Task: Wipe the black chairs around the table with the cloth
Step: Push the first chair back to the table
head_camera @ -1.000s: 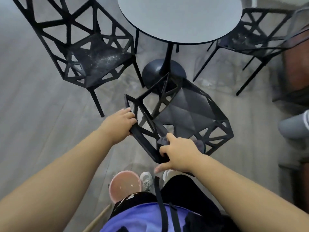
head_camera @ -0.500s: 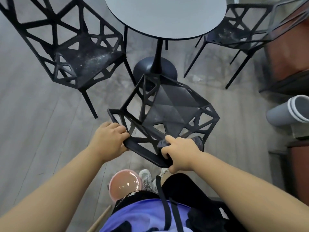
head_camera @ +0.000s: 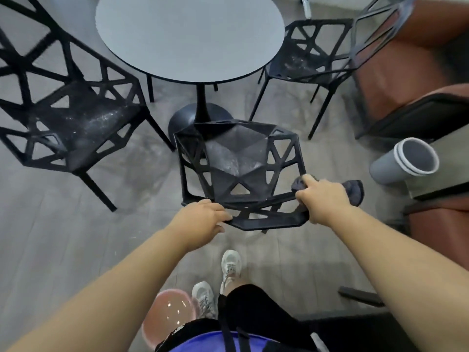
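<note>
A black lattice chair (head_camera: 238,168) stands right in front of me, its seat facing the round grey table (head_camera: 187,36). My left hand (head_camera: 200,221) grips the left end of its backrest top rail. My right hand (head_camera: 319,199) holds the right end of that rail together with a dark grey cloth (head_camera: 354,191), which sticks out to the right of my fingers. Two more black chairs stand by the table: a dusty one at the left (head_camera: 73,123) and one at the far right (head_camera: 304,59).
The table's black pedestal base (head_camera: 193,118) sits just beyond the near chair. A grey tube with a white rim (head_camera: 403,161) lies at the right beside brown furniture (head_camera: 411,59). A pink basin (head_camera: 168,316) sits by my shoes (head_camera: 218,283) on the grey floor.
The near chair has turned clockwise and now faces the table squarely. Both hands moved with its backrest, the right one sliding out to the rail's right end with the cloth.
</note>
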Demonstrator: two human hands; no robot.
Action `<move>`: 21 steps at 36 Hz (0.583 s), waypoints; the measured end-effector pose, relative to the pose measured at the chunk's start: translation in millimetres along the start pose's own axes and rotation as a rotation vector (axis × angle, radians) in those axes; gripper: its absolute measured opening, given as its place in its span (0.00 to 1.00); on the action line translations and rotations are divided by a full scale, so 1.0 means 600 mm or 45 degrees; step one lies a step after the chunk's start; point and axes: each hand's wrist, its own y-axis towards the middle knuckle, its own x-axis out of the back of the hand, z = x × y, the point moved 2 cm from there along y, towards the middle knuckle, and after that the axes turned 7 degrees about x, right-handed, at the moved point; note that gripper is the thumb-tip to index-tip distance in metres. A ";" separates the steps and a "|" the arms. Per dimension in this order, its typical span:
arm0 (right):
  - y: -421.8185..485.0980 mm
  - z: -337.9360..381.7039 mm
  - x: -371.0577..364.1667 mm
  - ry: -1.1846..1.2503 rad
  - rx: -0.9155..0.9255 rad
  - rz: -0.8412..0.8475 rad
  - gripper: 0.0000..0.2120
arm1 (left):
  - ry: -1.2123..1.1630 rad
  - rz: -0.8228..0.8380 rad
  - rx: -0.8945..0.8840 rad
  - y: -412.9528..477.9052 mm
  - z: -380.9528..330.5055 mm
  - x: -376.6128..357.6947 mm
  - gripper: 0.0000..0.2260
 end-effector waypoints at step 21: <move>0.124 -0.103 0.091 0.469 0.270 0.099 0.13 | 0.098 0.442 0.381 0.112 0.024 0.082 0.17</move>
